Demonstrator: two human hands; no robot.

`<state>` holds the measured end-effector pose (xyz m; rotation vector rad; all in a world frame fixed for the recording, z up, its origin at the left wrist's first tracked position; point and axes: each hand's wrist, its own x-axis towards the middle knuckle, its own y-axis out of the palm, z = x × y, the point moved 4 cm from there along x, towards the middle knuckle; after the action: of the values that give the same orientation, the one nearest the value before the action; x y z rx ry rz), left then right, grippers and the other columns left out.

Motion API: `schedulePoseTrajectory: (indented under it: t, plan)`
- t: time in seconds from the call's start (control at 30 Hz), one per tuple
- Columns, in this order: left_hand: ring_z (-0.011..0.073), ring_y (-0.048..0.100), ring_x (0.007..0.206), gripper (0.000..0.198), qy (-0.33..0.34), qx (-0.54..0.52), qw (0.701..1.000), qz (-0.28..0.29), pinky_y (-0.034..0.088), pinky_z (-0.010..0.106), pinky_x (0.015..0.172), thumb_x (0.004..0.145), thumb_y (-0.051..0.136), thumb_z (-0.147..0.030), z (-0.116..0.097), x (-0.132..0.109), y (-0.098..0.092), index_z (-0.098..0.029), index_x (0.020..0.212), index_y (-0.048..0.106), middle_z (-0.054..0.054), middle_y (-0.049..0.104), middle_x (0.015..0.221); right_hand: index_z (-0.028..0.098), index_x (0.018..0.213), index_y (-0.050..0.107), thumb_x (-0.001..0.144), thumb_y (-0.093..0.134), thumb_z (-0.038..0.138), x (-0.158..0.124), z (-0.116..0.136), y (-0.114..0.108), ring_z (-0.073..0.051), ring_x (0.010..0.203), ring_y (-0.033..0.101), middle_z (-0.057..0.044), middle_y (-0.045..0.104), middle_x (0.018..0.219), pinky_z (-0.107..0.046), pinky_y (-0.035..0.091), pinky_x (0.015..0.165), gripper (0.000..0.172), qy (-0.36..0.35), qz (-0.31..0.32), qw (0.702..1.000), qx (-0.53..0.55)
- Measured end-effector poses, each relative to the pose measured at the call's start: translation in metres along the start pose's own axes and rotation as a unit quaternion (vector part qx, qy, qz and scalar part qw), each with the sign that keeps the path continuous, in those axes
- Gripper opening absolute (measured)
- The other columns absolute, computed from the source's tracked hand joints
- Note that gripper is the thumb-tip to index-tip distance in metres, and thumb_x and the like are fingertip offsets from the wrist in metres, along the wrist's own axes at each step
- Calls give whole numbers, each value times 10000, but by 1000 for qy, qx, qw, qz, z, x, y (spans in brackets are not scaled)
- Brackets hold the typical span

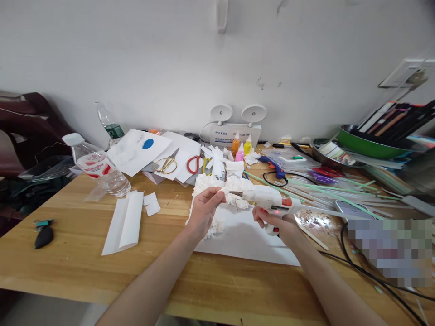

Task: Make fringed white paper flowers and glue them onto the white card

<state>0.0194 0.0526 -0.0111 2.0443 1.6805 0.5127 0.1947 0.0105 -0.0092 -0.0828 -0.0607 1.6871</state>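
White plastic made up the body of the glue gun (pixel 263 194), which the right hand (pixel 273 221) gripped by its handle above the worktop (pixel 78 271). Its metal nozzle pointed left, a small red light glowed on its side, and a pale stick ran out of its back. The left hand (pixel 204 208) was narrowed to a pinch, thumb against fingers, on a small white piece (pixel 224 189) right at the nozzle; whether the tip touched it, I could not tell. Under the two hands lay a white sheet (pixel 244 233), its far and left parts covered by crumpled white paper (pixel 207 182).

To the left were a folded paper (pixel 125 222), two small paper squares (pixel 152 206) and a clear bottle (pixel 98 167) with a red-and-white label. Farther back, gold-handled scissors (pixel 166 165) rested on loose papers (pixel 136 156), with red handles (pixel 192 165) just to their right. Orange, pink and yellow squeeze bottles (pixel 239 154) stood before a white two-lamp unit (pixel 234 134). A blue glue gun (pixel 276 168) lay beyond the white one, and pale sticks (pixel 326 192) were strewn to the right.
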Motion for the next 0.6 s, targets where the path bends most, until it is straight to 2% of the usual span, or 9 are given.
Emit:
schedulePoseTrajectory:
  t: [0.2,0.37,0.5,0.6]
  plan:
    - [79,515,631,91,4,4,1000,-2,386,239,700,653,667,-243,-2,-1,1,-173,709,650,-18,580,608,164,588,544,686,577,395,1,-3,0,-131,509,462,-30,553,594,-261,328,467,253,-1,-8,1000,-10]
    - [75,500,617,100,16,17,1000,-3,378,227,668,636,680,-238,-2,0,-1,-179,715,659,-26,566,602,163,606,549,701,563,369,5,-1,-4,-114,469,437,5,495,494,-235,306,424,227,-14,-84,995,-58]
    - [74,492,612,100,17,21,1000,-6,372,226,658,637,679,-245,-3,1,-2,-177,707,657,-24,566,601,156,650,574,697,563,378,10,-8,-19,-134,497,473,-11,530,530,-235,327,423,227,-15,-184,977,-106]
    - [75,487,605,106,17,22,1000,-13,368,231,655,628,682,-248,-6,0,-1,-169,691,652,-24,560,591,144,840,603,665,588,396,12,-13,-42,-183,605,539,-49,609,688,-271,396,506,307,-40,-301,944,-126]
